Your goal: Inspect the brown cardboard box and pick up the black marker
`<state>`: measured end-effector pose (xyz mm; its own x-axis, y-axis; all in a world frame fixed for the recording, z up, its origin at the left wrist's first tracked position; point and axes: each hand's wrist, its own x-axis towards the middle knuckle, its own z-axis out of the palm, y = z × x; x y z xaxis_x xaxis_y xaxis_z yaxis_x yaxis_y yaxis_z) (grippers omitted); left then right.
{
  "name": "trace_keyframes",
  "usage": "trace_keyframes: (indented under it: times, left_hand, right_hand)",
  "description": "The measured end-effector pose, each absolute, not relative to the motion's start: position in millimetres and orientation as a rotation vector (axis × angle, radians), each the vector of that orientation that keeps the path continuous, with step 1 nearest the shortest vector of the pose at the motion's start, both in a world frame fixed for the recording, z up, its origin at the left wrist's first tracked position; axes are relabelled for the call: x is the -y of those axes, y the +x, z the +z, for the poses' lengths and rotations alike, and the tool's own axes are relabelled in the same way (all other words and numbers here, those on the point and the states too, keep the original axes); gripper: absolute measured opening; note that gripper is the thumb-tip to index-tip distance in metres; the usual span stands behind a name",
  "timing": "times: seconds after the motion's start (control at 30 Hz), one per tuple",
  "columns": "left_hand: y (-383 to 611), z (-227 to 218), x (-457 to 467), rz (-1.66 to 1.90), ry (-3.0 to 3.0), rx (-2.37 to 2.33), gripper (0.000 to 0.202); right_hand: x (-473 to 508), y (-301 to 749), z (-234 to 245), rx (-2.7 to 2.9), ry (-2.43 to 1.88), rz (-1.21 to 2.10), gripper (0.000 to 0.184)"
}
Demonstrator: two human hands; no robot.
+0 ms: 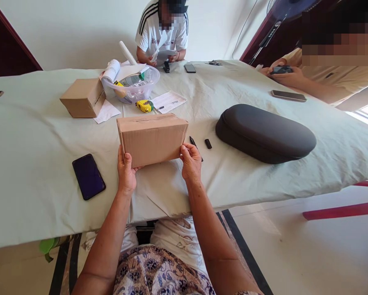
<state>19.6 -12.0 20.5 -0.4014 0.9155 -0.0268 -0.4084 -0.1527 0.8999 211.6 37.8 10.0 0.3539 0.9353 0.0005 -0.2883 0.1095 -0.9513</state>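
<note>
A closed brown cardboard box (pixel 154 143) is held between my two hands over the near part of the table. My left hand (pixel 127 172) grips its lower left corner, thumb on the front face and fingers partly hidden underneath. At the right end, my right hand (pixel 191 160) pinches the lower corner. Just beyond that hand lie a black marker (pixel 193 142), partly covered by my fingers, and its loose black cap (pixel 208 143). A dark smartphone (pixel 88 176) rests to the left of my left hand.
Behind the box are a yellow tape measure (pixel 145 106), a printed paper (pixel 170 101), a filled plastic basin (pixel 147 91) and another cardboard box (pixel 83 97). A large dark case (pixel 265 132) stands on the right. Two people sit at the far and right sides.
</note>
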Motion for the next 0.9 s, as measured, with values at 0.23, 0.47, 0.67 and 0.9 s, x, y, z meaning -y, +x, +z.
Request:
trace_keyframes:
  times: [0.23, 0.47, 0.67, 0.9]
  left_hand:
    - [18.4, 22.2, 11.0, 1.760, 0.622, -1.036, 0.070]
    - [18.0, 22.1, 13.1, 1.603, 0.676, -1.077, 0.069]
    - [17.0, 12.9, 11.8, 1.639, 0.824, -1.178, 0.068]
    - [16.3, 9.7, 10.7, 1.737, 1.053, -1.242, 0.059]
  right_hand:
    - [-36.7, 211.3, 8.5, 0.896, -1.110, 0.986, 0.036]
    - [-38.0, 216.0, 4.0, 0.899, -1.066, 0.922, 0.033]
    - [-36.5, 213.8, 5.7, 0.827, -0.999, 0.899, 0.033]
    - [-33.8, 213.6, 9.3, 0.800, -1.004, 0.919, 0.031]
